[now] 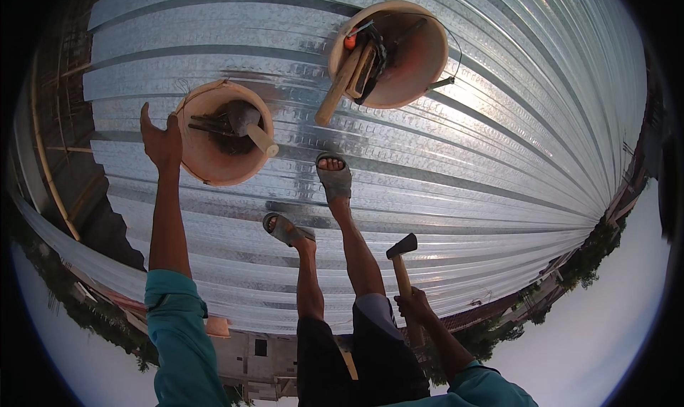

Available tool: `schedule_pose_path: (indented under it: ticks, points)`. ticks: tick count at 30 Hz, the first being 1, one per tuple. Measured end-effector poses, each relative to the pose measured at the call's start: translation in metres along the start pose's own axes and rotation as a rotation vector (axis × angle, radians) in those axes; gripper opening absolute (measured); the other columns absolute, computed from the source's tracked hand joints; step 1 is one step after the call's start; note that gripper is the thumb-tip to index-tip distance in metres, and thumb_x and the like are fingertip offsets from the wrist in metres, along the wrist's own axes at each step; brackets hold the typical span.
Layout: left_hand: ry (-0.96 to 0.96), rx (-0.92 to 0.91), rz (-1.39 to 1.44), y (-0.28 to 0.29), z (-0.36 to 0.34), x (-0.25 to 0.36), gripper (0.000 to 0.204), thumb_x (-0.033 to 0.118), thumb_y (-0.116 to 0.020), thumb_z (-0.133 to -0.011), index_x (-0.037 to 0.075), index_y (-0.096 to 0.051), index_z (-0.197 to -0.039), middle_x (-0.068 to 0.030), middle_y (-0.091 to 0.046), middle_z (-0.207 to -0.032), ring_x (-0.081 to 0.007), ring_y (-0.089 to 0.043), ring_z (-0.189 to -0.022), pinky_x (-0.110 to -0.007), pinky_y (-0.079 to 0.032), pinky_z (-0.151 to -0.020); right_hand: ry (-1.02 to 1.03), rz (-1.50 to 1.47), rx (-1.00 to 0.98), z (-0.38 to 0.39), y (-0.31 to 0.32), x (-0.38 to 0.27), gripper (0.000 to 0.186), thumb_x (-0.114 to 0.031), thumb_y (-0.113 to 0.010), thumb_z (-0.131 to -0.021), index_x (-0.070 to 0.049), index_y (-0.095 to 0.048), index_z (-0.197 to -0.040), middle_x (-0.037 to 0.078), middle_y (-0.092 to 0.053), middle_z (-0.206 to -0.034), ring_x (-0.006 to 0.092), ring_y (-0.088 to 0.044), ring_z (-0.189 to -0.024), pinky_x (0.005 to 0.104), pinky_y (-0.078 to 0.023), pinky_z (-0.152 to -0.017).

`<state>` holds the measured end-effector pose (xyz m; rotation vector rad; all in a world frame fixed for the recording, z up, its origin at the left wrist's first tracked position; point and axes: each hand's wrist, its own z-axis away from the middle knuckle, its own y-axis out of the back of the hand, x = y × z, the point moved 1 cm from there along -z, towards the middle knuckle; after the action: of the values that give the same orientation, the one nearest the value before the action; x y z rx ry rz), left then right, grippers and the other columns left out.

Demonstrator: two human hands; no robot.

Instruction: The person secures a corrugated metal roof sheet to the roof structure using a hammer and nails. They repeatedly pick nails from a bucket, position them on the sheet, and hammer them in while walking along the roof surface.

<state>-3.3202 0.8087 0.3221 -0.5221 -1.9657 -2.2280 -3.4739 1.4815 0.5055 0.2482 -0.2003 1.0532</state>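
Observation:
In my right hand (415, 306) is a hatchet (402, 271) with a dark metal head and a wooden handle. My fingers wrap round the handle, and the head points up and away from me. My left hand (164, 137) is beside the rim of the left bucket (221, 168), its thumb close to the rim and its fingers apart. Inside that bucket lie a grey-headed tool with a pale wooden handle (262, 140) and several dark thin pieces. Whether the left hand touches the rim, I cannot tell.
Ribbed metal roofing sheets (456, 172) lie under my sandalled feet (335, 179). A second bucket (413, 86) farther ahead holds wooden-handled tools (338, 90) and a red-orange item (350, 40). The roof's left edge drops to a darker area with bamboo poles (46, 157).

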Motion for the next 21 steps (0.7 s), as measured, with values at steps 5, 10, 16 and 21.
schedule_pose_path:
  ticks: [5,10,16,21]
  points:
    - [-0.356,-0.082,0.057,-0.011,0.015,0.115,0.053,0.017,-0.068,-0.091,0.006,-0.053,-0.14,-0.0193,-0.056,-0.141,-0.0372,-0.056,-0.129,-0.047,-0.046,-0.106,0.014,0.012,-0.034,-0.01,-0.024,0.02,0.027,-0.017,-0.072,-0.091,0.003,-0.056,-0.099,0.008,-0.063,-0.074,0.0158,-0.064,-0.061,0.0328,-0.054,-0.051]
    - [-0.368,-0.575,-0.057,-0.078,0.093,0.247,0.057,0.036,-0.068,-0.093,0.005,-0.054,-0.14,-0.0198,-0.066,-0.128,-0.034,-0.064,-0.119,-0.043,-0.05,-0.1,-0.052,-0.17,-0.075,0.002,-0.032,0.009,0.026,-0.015,-0.073,-0.09,0.004,-0.057,-0.1,0.008,-0.063,-0.075,0.0149,-0.063,-0.06,0.0315,-0.054,-0.052]
    - [0.321,-1.291,0.268,-0.151,0.134,0.276,0.042,0.027,-0.067,-0.094,0.002,-0.052,-0.124,-0.0132,-0.062,-0.091,-0.0212,-0.065,-0.078,-0.037,-0.053,-0.063,-0.08,-0.466,-0.066,-0.01,-0.041,0.043,0.026,-0.012,-0.073,-0.089,0.002,-0.055,-0.102,0.005,-0.06,-0.074,0.0132,-0.06,-0.057,0.0308,-0.053,-0.05]
    - [0.398,-1.212,0.572,-0.113,0.214,0.344,0.033,0.013,-0.061,-0.094,-0.01,-0.047,-0.112,-0.0122,-0.057,-0.082,-0.019,-0.06,-0.06,-0.036,-0.049,-0.049,-0.091,-0.596,-0.068,-0.018,-0.056,0.063,0.02,-0.013,-0.07,-0.091,0.0,-0.056,-0.098,0.004,-0.059,-0.071,0.015,-0.06,-0.056,0.0318,-0.053,-0.05]
